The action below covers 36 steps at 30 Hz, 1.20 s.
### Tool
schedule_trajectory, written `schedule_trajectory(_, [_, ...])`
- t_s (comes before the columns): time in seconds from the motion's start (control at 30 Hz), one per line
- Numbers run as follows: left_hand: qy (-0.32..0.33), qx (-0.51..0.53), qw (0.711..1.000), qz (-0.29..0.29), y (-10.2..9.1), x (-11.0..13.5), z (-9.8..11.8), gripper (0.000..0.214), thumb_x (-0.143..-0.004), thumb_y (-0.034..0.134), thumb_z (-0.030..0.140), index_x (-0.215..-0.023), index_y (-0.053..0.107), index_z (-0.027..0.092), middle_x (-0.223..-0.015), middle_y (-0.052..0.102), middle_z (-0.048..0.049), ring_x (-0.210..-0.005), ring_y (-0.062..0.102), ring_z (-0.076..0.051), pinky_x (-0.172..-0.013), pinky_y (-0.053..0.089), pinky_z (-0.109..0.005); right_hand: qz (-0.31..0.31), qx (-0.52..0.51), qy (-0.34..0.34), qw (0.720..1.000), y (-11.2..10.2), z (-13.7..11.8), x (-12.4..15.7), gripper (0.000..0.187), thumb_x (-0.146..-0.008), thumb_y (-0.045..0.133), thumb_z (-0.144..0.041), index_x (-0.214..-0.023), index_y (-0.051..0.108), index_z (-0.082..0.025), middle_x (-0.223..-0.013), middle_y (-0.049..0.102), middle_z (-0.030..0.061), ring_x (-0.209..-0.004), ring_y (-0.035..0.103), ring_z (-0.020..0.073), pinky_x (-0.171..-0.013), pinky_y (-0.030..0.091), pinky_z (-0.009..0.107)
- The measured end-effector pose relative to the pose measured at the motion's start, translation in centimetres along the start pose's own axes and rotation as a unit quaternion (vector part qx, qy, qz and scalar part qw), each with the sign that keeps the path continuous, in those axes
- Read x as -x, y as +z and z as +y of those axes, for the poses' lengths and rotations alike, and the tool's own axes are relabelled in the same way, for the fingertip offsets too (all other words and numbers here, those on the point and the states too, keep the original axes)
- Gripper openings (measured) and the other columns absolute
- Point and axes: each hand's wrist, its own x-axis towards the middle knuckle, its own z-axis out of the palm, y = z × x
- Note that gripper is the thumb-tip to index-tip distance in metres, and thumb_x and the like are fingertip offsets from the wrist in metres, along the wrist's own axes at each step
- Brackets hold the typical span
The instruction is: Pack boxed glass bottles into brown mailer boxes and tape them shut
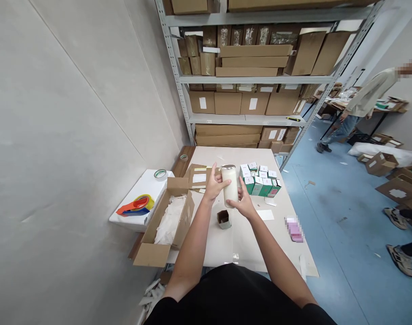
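Note:
Between my hands, above the table (pixel 214 253), is a cream-white cylinder with a silvery top (pixel 230 187), like a tumbler, held nearly upright. My left hand (pixel 214 184) grips its upper left side, thumb across the front. Lower on the right side, my right hand (pixel 243 201) is closed round it, thumb near the base. Below stands a small open carton (pixel 223 219) with a dark inside. Several green and white boxes (pixel 262 184) stand grouped just right of my right hand. To the left, an open cardboard box (pixel 184 221) holds white packing paper (pixel 171 219).
A tape dispenser (pixel 134 205) and a tape roll (pixel 160 173) lie on a white box (pixel 124 217) by the wall. A pink item (pixel 294 229) lies at the table's right. Shelves (pixel 253 80) with cartons rise behind. A person (pixel 368 99) walks at the right; another's shoes (pixel 400 261) show nearer.

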Motion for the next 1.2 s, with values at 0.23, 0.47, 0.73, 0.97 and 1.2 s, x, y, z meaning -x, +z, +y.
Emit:
schedule_trajectory(0.23, [0.005, -0.074, 0.997, 0.030, -0.4, 0.0, -0.7, 0.117, -0.067, 0.096, 0.033, -0.163, 0.030, 0.028, -0.151, 0.055, -0.0141, -0.128, 0.061, -0.029, -0.109, 0.051, -0.043, 0.014, 0.093, 0.008, 0.996, 0.3, 0.0, 0.6, 0.133, -0.067, 0.091, -0.040, -0.169, 0.005, -0.032, -0.119, 0.065, 0.0064, -0.103, 0.065, 0.0261, -0.097, 0.054, 0.046])
schedule_trajectory(0.47, [-0.012, -0.124, 0.992, 0.003, -2.2, 0.6, -0.8, 0.092, -0.075, 0.088, 0.037, -0.156, 0.044, 0.026, -0.156, 0.051, -0.0118, -0.137, 0.055, -0.029, -0.112, 0.049, -0.040, 0.011, 0.068, 0.041, 0.997, 0.0, 1.5, 0.6, 0.129, -0.065, 0.089, -0.031, -0.168, 0.012, -0.033, -0.110, 0.063, 0.0025, -0.101, 0.065, 0.0237, -0.097, 0.055, 0.044])
schedule_trajectory(0.73, [-0.041, -0.275, 0.959, -0.057, -6.0, 1.1, -1.7, 0.077, -0.063, 0.091, 0.028, -0.134, 0.065, 0.019, -0.126, 0.069, -0.0085, -0.112, 0.067, -0.025, -0.100, 0.054, -0.037, -0.051, 0.098, 0.089, 0.990, -0.6, 6.9, 1.6, 0.123, -0.060, 0.088, -0.027, -0.165, 0.024, -0.038, -0.123, 0.061, 0.0029, -0.114, 0.062, 0.0239, -0.106, 0.050, 0.044])
schedule_trajectory(0.97, [-0.047, -0.335, 0.941, -0.030, -8.1, 3.2, -6.8, 0.067, -0.059, 0.086, 0.021, -0.123, 0.068, 0.020, -0.124, 0.067, -0.0070, -0.098, 0.066, -0.021, -0.089, 0.055, -0.034, -0.034, 0.127, 0.272, 0.953, -0.5, 15.6, 2.9, 0.082, -0.066, 0.078, -0.027, -0.145, 0.056, -0.027, -0.108, 0.068, 0.0031, -0.091, 0.068, 0.0201, -0.086, 0.057, 0.038])
schedule_trajectory(1.2, [-0.062, -0.330, 0.942, -0.018, -9.2, 5.0, -12.5, 0.070, -0.060, 0.081, 0.018, -0.129, 0.065, 0.021, -0.119, 0.070, -0.0047, -0.096, 0.064, -0.018, -0.087, 0.054, -0.031, 0.012, 0.230, 0.356, 0.906, 2.1, 20.2, 4.2, 0.034, -0.079, 0.069, -0.033, -0.109, 0.075, -0.019, -0.090, 0.076, 0.0057, -0.093, 0.071, 0.0242, -0.085, 0.053, 0.033])
